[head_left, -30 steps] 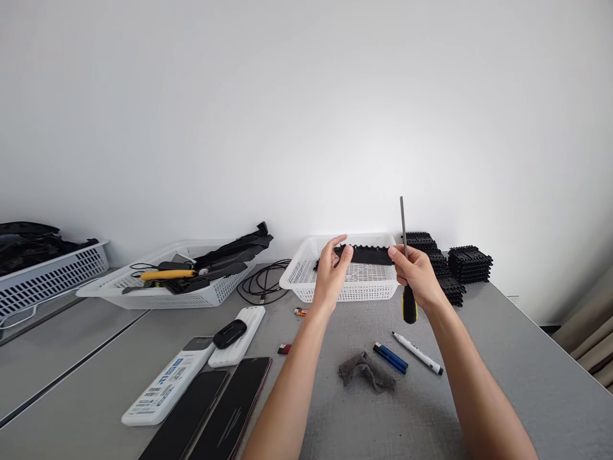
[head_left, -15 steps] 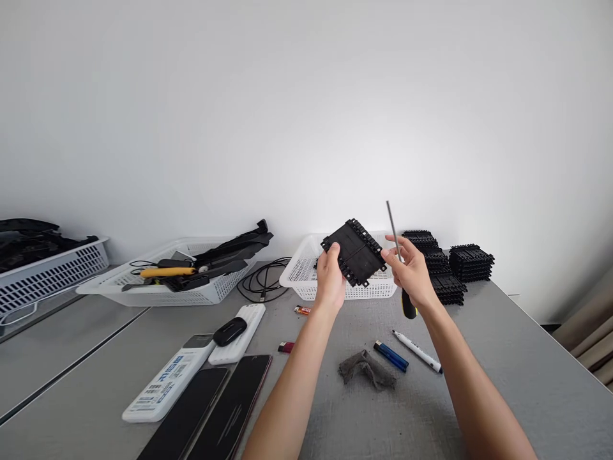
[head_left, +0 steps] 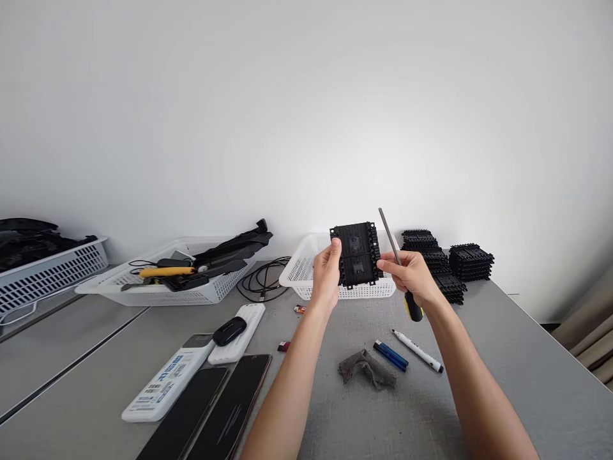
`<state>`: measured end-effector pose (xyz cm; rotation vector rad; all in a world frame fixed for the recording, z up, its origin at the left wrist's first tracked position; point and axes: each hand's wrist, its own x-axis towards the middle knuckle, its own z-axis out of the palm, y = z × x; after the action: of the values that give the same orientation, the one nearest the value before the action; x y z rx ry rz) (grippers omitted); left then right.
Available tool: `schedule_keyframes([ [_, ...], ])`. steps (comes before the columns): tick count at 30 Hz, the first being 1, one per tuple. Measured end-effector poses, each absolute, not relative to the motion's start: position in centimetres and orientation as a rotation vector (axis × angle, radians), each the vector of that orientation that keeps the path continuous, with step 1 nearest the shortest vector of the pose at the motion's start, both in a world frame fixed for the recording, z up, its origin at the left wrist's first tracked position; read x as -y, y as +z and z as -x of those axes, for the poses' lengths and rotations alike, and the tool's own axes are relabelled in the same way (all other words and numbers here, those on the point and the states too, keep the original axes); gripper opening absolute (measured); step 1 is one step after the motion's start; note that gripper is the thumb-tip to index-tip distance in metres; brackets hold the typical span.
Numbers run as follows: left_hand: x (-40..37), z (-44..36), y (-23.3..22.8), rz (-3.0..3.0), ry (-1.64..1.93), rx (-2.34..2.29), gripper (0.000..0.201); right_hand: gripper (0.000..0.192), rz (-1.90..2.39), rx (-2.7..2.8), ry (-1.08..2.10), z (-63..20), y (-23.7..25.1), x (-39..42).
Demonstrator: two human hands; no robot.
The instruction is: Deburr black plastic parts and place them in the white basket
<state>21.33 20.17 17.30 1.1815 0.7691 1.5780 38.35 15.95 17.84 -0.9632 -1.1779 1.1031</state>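
A black plastic panel (head_left: 357, 254) with toothed, clipped edges is held up in front of the white basket. My left hand (head_left: 327, 271) grips its left edge, thumb on the face toward me. My right hand (head_left: 409, 275) is closed around a screwdriver (head_left: 390, 235) with a black and yellow handle, its shaft pointing up and left. The fingertips of that hand meet the panel's right edge. Several stacks of similar black panels (head_left: 472, 262) stand on the table to the right, behind my right hand.
Behind the panel sits a white basket (head_left: 301, 271); another basket (head_left: 211, 291) holds black parts and a yellow-handled tool. A grey cloth (head_left: 366, 369), a blue lighter (head_left: 391, 355) and a white marker (head_left: 417, 351) lie in front. Phones (head_left: 230, 409), power banks (head_left: 165, 383) and a coiled cable (head_left: 263, 281) are left.
The panel has turned from a slanted pose to nearly upright and now shows a different face, with two small plates on it. The screwdriver leans further left.
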Motion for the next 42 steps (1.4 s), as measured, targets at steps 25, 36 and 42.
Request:
schedule_keyframes([
  [25, -19.69, -21.34, 17.64, -1.154, 1.547, -0.781, 0.050, 0.036, 0.941, 1.212, 1.106, -38.56, 17.38, -16.28],
  [36, -19.57, -21.36, 17.74, -1.162, 1.548, -0.775, 0.049, 0.036, 0.934, 1.202, 1.108, -38.48, 17.37, -16.32],
  [42, -19.58, -21.35, 17.68, -1.153, 1.542, -0.742, 0.047, 0.036, 0.928, 1.218, 1.104, -38.52, 17.31, -16.36],
])
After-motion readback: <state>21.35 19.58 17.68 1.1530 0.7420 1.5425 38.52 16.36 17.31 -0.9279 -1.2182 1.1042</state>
